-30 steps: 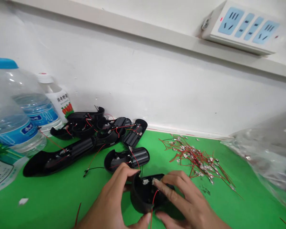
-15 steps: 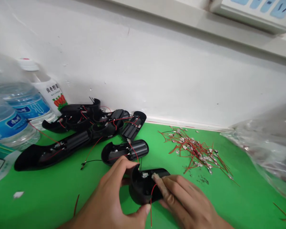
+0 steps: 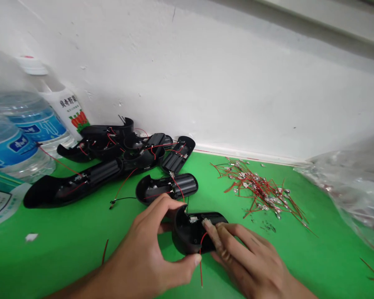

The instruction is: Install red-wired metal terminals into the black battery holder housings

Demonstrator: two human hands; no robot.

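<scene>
A black plastic housing (image 3: pixel 187 241) is held between both hands just above the green surface. My left hand (image 3: pixel 156 249) grips its rounded, hollow end, with fingers at the far rim and the thumb at the near rim. My right hand (image 3: pixel 246 253) is closed round the other end, its fingertips pressed into the inside of the shell; whatever lies under them is hidden. A small white connector (image 3: pixel 193 219) sits inside the housing. From it a red wire (image 3: pixel 201 265) loops over the near rim and hangs down by my left thumb.
Several similar black housings (image 3: pixel 106 178) with red wires lie at the left and just beyond my hands. A pile of red wires with metal tabs (image 3: pixel 262 191) is on the green table (image 3: pixel 75 249). Water bottles (image 3: pixel 15 141) stand left; a clear plastic bag (image 3: pixel 345 187) lies right.
The view has tilted down slightly, so the whole scene sits a little differently in the frame. Both hands keep the same grip on the black plastic housing.
</scene>
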